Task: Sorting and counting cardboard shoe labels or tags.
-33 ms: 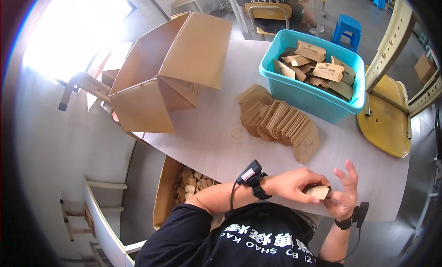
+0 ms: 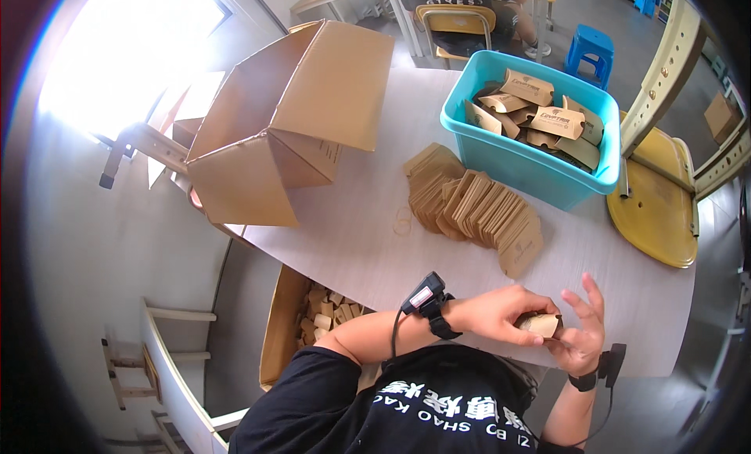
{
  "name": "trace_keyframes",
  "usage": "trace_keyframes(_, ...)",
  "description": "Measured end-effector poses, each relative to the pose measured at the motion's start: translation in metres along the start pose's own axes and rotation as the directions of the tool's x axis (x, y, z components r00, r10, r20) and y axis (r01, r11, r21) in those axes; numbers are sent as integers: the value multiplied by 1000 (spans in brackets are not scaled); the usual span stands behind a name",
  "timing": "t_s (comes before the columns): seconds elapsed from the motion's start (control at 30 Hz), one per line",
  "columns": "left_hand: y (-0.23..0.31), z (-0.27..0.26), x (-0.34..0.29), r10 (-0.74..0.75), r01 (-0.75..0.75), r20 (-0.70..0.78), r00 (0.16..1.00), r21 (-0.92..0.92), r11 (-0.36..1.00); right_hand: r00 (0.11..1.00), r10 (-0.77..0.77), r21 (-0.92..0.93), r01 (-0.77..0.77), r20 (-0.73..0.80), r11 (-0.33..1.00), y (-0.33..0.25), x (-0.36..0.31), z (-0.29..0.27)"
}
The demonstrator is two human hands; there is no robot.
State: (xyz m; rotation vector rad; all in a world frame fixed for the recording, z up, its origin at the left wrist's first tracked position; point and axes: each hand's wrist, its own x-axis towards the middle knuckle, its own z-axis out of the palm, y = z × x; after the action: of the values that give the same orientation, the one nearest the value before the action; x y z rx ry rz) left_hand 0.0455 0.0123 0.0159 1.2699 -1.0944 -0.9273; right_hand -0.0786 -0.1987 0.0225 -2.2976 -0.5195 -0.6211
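Note:
A small brown kraft cardboard pillow box (image 2: 540,324) is in my left hand (image 2: 504,312), whose fingers and thumb are closed around it near the table's front edge. My right hand (image 2: 580,340) meets the box's right end with its lower fingers. Its other fingers are stretched up and apart. The contact at that end is partly hidden. Beyond my hands, a fanned row of flat, unfolded pillow boxes (image 2: 489,211) lies on the table.
A turquoise bin (image 2: 516,172) with folded pillow boxes stands at the back right. An opened cardboard carton (image 2: 242,180) is at the left. Rubber bands (image 2: 402,221) lie between. Below the table edge, another carton (image 2: 278,329) holds small boxes. A yellow chair (image 2: 653,219) stands right.
My right hand's raised fingers have shifted slightly to the left, and its lower fingers have moved a little against the box end. My left hand stays in place.

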Motion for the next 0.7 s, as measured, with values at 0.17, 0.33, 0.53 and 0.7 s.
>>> trace_keyframes(0.17, -6, 5, -2, -1, 30, 177, 984, -161, 986, 1000, 3, 217, -8, 26, 976, 2, -3, 2)
trace_keyframes(0.33, -13, 7, -1, 26, 51, 320, 947, -231, 972, 994, -20, 331, -17, 107, 943, -5, 10, 1)
trace_keyframes(0.53, -12, 11, -3, 20, -10, 54, 998, -174, 985, 884, 459, 904, -262, 84, 338, -8, -3, 17)
trace_keyframes(0.7, -14, 14, -2, 59, -62, -29, 998, -162, 985, 825, 437, 911, -412, 360, 28, -18, -6, 32)
